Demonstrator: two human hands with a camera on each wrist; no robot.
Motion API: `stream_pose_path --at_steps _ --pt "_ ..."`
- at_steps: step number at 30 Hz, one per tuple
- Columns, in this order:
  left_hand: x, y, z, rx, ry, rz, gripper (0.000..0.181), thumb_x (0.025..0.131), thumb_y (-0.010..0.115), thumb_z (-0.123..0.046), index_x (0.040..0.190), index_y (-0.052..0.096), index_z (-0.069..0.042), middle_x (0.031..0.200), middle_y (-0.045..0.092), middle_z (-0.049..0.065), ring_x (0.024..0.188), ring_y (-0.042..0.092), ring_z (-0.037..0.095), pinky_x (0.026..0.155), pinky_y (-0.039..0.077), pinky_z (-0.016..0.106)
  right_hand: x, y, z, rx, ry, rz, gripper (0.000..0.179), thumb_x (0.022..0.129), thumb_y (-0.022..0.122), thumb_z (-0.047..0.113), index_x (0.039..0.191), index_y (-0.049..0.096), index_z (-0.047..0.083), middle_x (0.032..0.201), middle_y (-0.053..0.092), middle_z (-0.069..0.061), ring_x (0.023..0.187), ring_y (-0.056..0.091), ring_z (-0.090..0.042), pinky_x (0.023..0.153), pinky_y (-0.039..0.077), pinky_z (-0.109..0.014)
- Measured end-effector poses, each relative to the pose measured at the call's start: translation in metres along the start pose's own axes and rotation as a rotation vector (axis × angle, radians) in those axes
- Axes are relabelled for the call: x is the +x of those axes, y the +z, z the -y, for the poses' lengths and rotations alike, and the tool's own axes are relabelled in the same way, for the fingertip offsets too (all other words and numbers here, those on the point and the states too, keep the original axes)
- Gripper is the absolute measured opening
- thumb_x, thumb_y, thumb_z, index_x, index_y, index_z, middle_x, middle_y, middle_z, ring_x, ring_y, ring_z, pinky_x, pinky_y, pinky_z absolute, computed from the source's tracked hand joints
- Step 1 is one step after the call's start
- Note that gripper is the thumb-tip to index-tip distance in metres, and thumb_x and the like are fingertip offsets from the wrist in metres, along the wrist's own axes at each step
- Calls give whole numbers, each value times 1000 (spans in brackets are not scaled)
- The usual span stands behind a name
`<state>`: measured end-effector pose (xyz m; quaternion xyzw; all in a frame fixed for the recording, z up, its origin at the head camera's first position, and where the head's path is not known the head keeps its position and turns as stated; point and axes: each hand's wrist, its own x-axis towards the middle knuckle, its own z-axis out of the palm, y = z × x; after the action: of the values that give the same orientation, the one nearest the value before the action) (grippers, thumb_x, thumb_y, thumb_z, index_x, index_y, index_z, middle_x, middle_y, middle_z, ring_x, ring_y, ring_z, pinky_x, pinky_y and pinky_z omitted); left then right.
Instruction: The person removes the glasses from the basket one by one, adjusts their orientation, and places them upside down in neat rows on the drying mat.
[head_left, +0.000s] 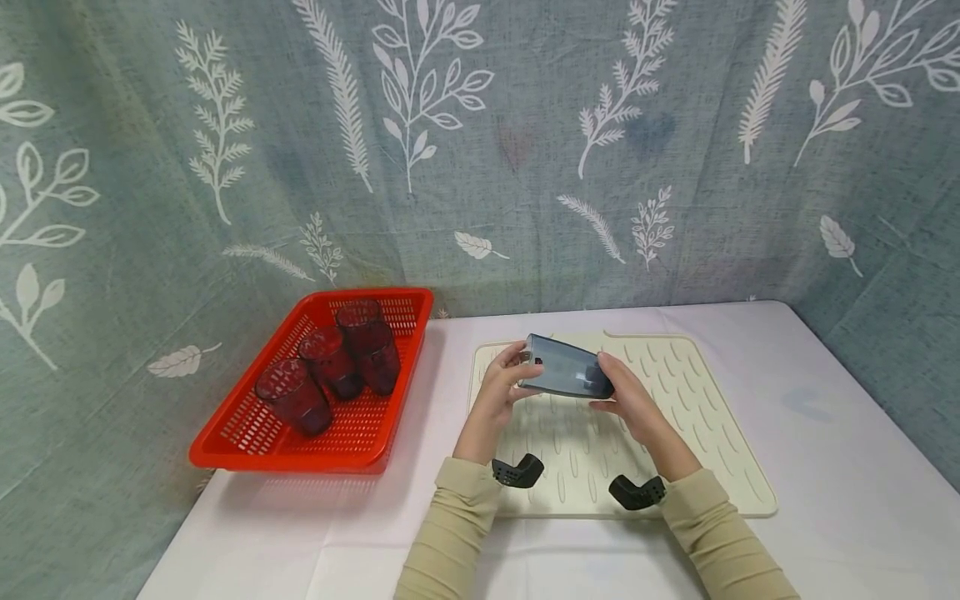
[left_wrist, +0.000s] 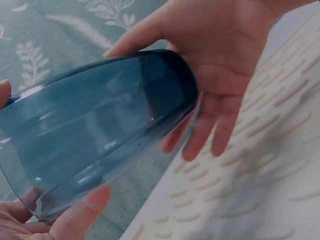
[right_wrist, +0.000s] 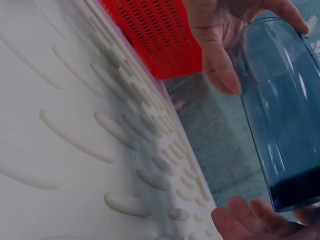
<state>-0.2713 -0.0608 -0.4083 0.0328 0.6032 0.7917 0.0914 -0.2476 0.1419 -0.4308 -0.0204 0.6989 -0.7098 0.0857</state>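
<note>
I have the blue glass (head_left: 566, 368) tilted nearly sideways in the air above the pale mat (head_left: 693, 425), between both hands. The left grip (head_left: 501, 383) curls round its rim end — thumb on the near side — while the right grip (head_left: 632, 402) lies loose, fingers fairly straight, touching the base. On the surface (head_left: 442, 383), left of the mat, the red basket (head_left: 300, 462) holds tilted glasses (head_left: 330, 362).

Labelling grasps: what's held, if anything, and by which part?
A translucent blue tumbler: the left grip holds it near the rim; the right grip is at its base.
</note>
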Motion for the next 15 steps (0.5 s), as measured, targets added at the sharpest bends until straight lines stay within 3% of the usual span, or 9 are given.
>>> stream_pose_path --at_steps 4,9,15 --pt "1 6 1 -25 -6 3 62 77 61 -4 135 38 -1 119 46 13 93 56 16 74 54 35 0 1 3 40 15 -20 72 95 36 49 147 8 9 141 24 -22 116 43 -32 93 44 -42" --pt "1 10 2 -90 -24 -1 63 78 58 -5 137 36 0 131 43 18 107 55 26 78 53 39 -2 1 10 91 -7 -46 69 95 40 43 147 9 9 140 25 -23 98 53 -14 88 48 -31" --pt "2 11 2 -138 -25 16 62 77 57 -5 136 37 0 137 41 18 119 49 31 78 53 36 -5 2 16 266 -48 -47 64 96 44 30 146 13 6 133 30 -20 85 59 -4 77 51 -24"
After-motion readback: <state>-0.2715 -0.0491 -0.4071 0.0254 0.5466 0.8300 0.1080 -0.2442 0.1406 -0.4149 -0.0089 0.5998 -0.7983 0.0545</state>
